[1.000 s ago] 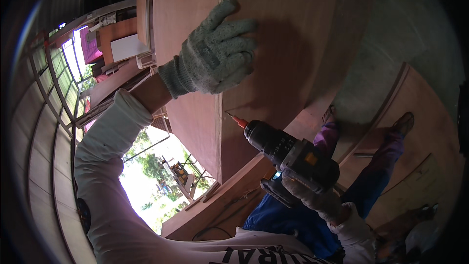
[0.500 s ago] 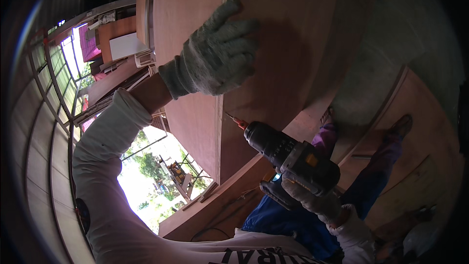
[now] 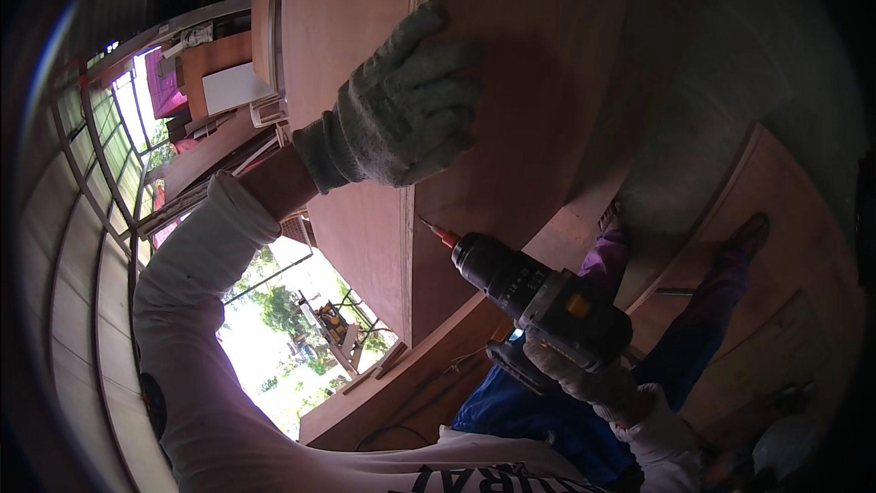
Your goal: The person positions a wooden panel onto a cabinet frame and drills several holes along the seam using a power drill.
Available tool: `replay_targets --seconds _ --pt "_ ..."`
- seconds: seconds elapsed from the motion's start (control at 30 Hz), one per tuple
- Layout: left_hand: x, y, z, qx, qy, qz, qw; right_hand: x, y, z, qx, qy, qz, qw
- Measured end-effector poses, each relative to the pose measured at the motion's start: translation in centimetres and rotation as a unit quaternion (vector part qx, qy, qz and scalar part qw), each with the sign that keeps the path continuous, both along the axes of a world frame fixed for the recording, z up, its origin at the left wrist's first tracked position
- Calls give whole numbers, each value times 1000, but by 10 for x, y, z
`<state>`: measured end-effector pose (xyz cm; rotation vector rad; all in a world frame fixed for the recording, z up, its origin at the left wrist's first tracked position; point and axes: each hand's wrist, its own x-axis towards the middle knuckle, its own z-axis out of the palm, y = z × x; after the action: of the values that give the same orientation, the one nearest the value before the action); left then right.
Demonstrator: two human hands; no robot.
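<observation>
My left hand point(image 3: 401, 110), in a grey knitted glove, presses flat over the upright edge of a reddish-brown plywood panel point(image 3: 520, 64) and grips nothing. My right hand point(image 3: 584, 379), also gloved, is closed around the handle of a black cordless drill point(image 3: 543, 297). The drill's orange-tipped bit point(image 3: 438, 233) points up and left and sits at the light front edge of the panel, just under my left hand. A second plywood sheet point(image 3: 342, 27) stands at a right angle to the left of that edge.
My legs in blue trousers point(image 3: 675, 347) and purple socks rest on plywood boards point(image 3: 785, 301) at the lower right. A window grille point(image 3: 100, 155) and stacked boards point(image 3: 210, 64) fill the left side. Bright greenery point(image 3: 283, 329) shows through an opening below.
The drill has moved slightly up and left, bringing its bit closer to the panel's edge. My left hand has stayed pressed on the panel.
</observation>
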<state>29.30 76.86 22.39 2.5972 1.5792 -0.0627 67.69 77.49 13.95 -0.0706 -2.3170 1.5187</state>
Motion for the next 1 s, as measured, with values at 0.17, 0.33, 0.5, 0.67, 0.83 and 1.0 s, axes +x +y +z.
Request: replay_targets --seconds 0.17,0.33,0.5,0.67,0.83,1.0 --pt "0 -3 -3 2 -4 6 1000 0 -5 -6 -73 2 -13 997" --pt "-1 0 1 -11 -1 12 1000 0 -7 -9 -82 6 -22 996" --pt "-2 2 1 -11 -4 9 1000 -10 4 -1 -94 -9 6 996" --pt "-4 3 0 -25 -10 9 1000 -8 2 -5 -76 12 11 997" --pt "-4 5 1 -37 -15 4 999 -10 2 -5 -89 -6 6 996" --pt "-6 4 1 -49 -18 5 999 -20 13 -4 -127 19 15 992"
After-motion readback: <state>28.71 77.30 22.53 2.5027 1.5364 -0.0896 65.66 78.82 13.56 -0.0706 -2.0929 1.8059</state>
